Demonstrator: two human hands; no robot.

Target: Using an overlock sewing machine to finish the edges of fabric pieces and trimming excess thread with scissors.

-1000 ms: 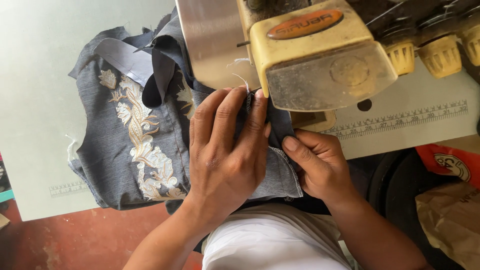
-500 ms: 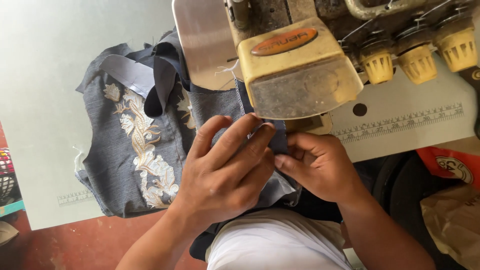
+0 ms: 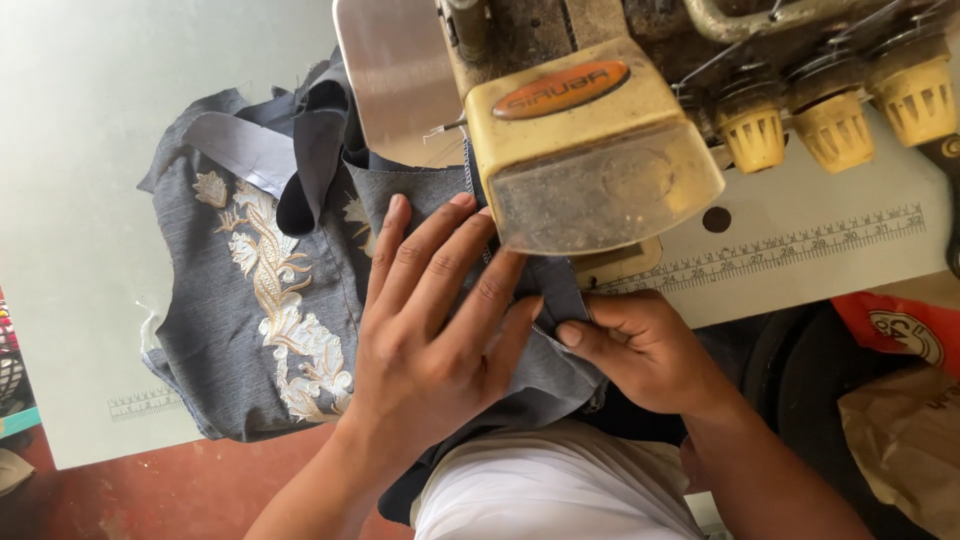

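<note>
1. You are pressing your left hand [image 3: 430, 330] flat on the grey embroidered garment [image 3: 250, 330], its fingers [image 3: 440, 245] stretched out straight and a little apart, gripping nothing, only holding the cloth down.
2. The tips of those fingers are lying just in front of the overlock sewing machine [image 3: 590, 150], almost touching its clear, dusty front cover.
3. You are pinching your right hand [image 3: 645, 350] on the garment's edge, thumb and forefinger clamped together on a narrow fold of grey cloth [image 3: 556, 290] that is running up under the machine.
4. That fold is sitting between the fingertips of both hands, which are nearly touching each other.
5. The garment is lying on the pale desk [image 3: 90, 150], spreading away from your left hand's knuckles, with cream floral embroidery [image 3: 280, 300] showing just beyond the back of that hand.
6. A dark strap [image 3: 310, 150] is looping over the cloth past your left fingertips, beside the machine's shiny metal plate [image 3: 395, 70].
7. A printed ruler strip [image 3: 780, 245] is running along the desk edge beyond your right-hand fingers, under three yellow tension knobs [image 3: 830, 125].
</note>
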